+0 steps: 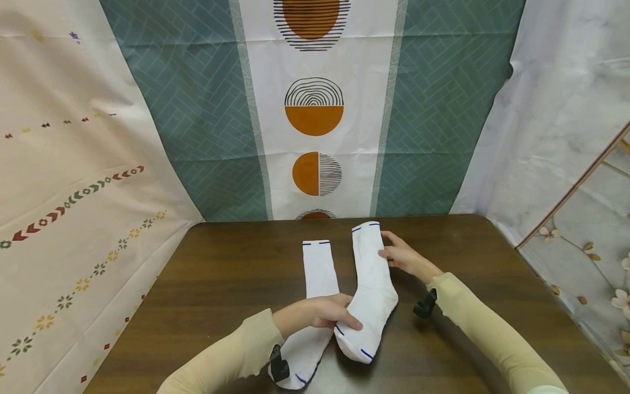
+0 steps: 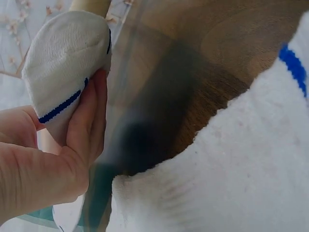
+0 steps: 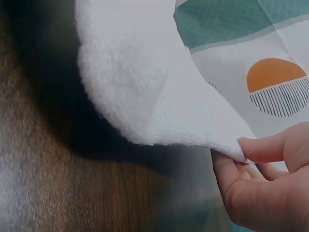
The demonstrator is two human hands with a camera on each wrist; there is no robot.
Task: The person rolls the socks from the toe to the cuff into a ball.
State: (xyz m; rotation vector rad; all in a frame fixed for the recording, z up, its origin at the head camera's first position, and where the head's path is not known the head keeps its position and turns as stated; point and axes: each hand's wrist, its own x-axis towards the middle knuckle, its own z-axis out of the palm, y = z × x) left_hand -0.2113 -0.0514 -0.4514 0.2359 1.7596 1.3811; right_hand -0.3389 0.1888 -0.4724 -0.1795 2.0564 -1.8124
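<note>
A white sock [image 1: 370, 290] with blue marks at cuff and toe is held up off the table between both hands. My left hand [image 1: 327, 312] grips it near the toe; the left wrist view shows the fingers wrapped round the toe end [image 2: 67, 63]. Up by the cuff, my right hand [image 1: 403, 254] pinches the sock's edge between thumb and fingers, as the right wrist view shows at the sock's lower side [image 3: 193, 116]. A second white sock [image 1: 320, 268] lies flat on the table to the left, its middle partly covered by my left hand and forearm.
The dark brown wooden table [image 1: 236, 262] runs back to a hanging cloth [image 1: 197, 109] with green and white panels. Patterned fabric [image 1: 64, 208] hangs on the left, and a marbled floral sheet [image 1: 566, 137] on the right. Each wrist wears a small black camera.
</note>
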